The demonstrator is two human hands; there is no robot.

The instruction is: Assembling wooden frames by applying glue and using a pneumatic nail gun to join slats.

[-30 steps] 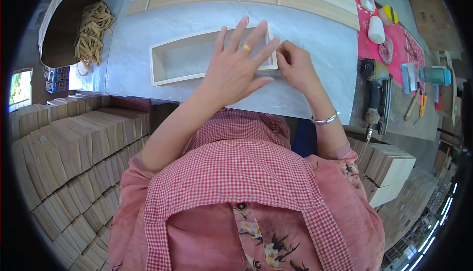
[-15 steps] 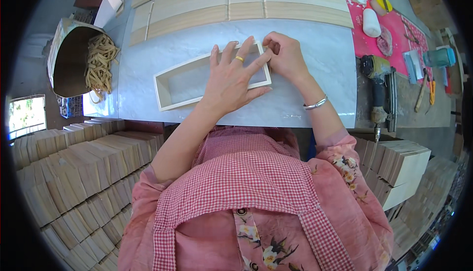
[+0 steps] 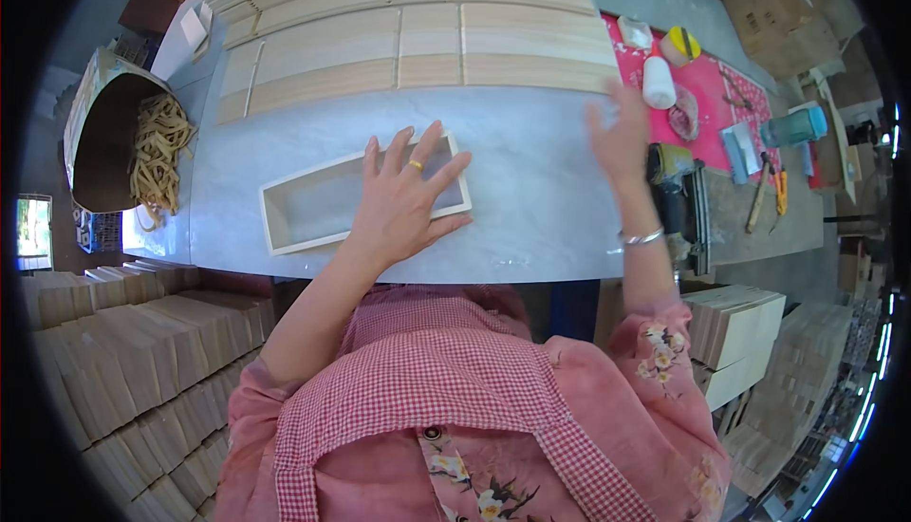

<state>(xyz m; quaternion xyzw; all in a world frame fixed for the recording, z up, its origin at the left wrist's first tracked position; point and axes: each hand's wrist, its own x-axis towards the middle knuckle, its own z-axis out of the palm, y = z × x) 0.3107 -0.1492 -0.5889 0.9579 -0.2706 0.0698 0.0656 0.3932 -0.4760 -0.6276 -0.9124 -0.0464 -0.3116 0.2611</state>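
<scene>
A shallow rectangular wooden frame (image 3: 313, 241) lies on the pale marbled tabletop, in front of me and slightly left. My left hand (image 3: 400, 201) rests across its right end with the fingers spread, touching the rim without gripping it. Off to the right, my right hand (image 3: 623, 138) is raised, blurred by motion, thumb and fingers apart with nothing seen in them. Beyond it stands a white squeeze bottle (image 3: 658, 83) with a red top. A pneumatic nail gun (image 3: 678, 201) lies beside that forearm, partly hidden by it.
Rows of jointed wooden strips (image 3: 427, 45) cover the far side of the table. At left a box (image 3: 88, 133) spills thin wood strips (image 3: 157, 154). A pink mat (image 3: 700, 123) holds small supplies, with pliers (image 3: 780, 190) nearby. Stacked wooden boards (image 3: 133, 351) stand below on the left.
My right hand has left the frame's right corner and swung out to the right, toward the pink mat. My left hand stays on the frame. The whole view has shifted.
</scene>
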